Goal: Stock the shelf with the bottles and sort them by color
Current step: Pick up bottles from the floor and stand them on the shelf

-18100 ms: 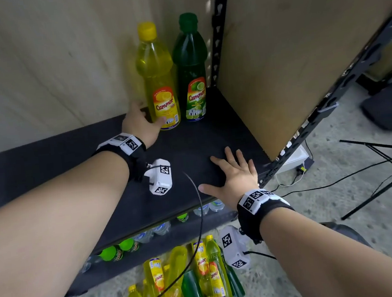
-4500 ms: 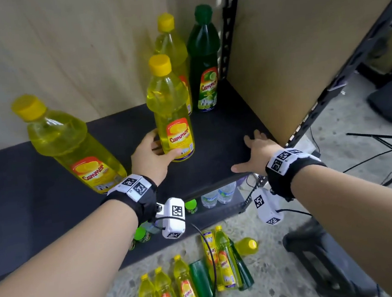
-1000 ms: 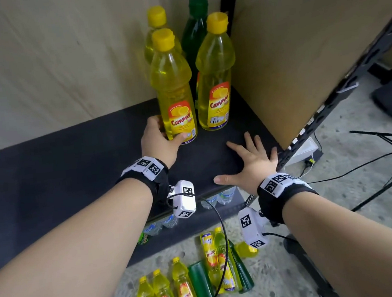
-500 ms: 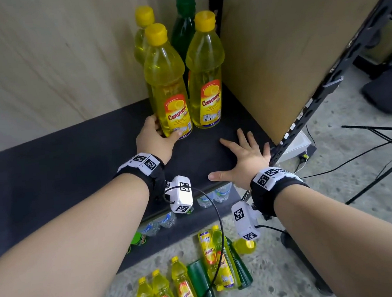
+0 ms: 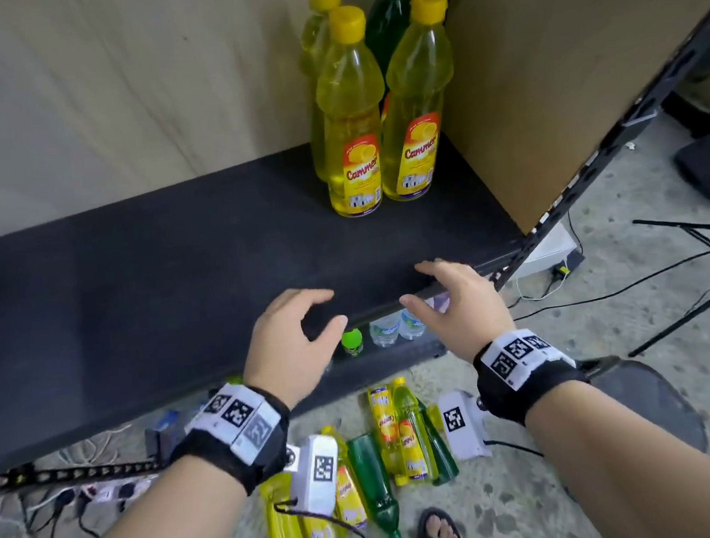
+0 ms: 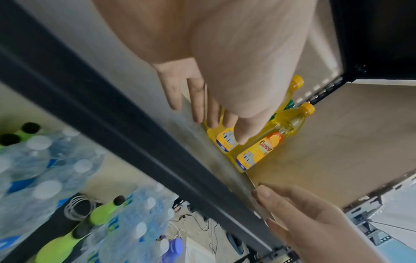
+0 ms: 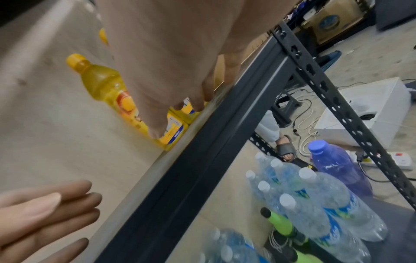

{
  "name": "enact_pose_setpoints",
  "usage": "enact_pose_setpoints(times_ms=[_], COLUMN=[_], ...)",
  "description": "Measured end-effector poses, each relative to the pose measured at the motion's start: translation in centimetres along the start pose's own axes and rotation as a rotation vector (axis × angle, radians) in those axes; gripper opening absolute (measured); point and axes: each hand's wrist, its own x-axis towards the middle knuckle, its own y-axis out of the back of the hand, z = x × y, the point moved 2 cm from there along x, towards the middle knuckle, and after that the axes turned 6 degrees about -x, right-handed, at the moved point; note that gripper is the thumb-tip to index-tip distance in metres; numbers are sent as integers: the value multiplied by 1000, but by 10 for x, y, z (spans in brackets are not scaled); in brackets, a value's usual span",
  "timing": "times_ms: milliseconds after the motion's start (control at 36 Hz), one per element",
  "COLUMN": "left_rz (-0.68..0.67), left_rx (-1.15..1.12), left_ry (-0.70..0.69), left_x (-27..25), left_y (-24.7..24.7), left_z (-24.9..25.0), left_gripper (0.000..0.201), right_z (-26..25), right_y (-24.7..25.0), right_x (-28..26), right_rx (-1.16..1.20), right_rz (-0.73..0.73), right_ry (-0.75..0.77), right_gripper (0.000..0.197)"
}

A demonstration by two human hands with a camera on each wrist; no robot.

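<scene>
More bottles [image 5: 365,463] lie on the floor, waiting to be shelved. Half a second ago the left hand [image 5: 291,344] gripped a yellow bottle; now it has let go and drawn back to the shelf [image 5: 129,282] edge, fingers loosely curled, holding nothing. The right hand [image 5: 456,302] has lifted there too, relaxed and empty. Far back, three yellow bottles [image 5: 349,113] stand with the green bottle [image 5: 389,14]; that placement looks finished.

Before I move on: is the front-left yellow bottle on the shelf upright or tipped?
Upright. The front-left yellow bottle stands on its base on the shelf, cap up, with neither hand touching it.
</scene>
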Motion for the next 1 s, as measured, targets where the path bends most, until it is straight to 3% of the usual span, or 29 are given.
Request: enact_pose_setpoints(times_ms=[111, 361, 556, 750, 1000], left_rz=[52, -2, -12, -32, -95], left_rx=[23, -66, -118, -94, -52], left_ry=[8, 293, 584, 819, 973], left_x=[-49, -151, -219, -267, -304], left_y=[5, 10, 3, -24, -96], left_z=[-12, -83, -165, -253, -385], left_gripper=[24, 29, 27, 32, 45], right_z=[-22, -42, -38, -24, 7], right_y=[-19, -84, -164, -271, -424], right_x=[-40, -112, -152, -187, -210], right_rx=[6, 47, 62, -21, -93], right_rz=[2, -251, -518, -737, -898], right_ry=[69, 9, -87, -171, -217], right_gripper=[29, 17, 20, 41, 54])
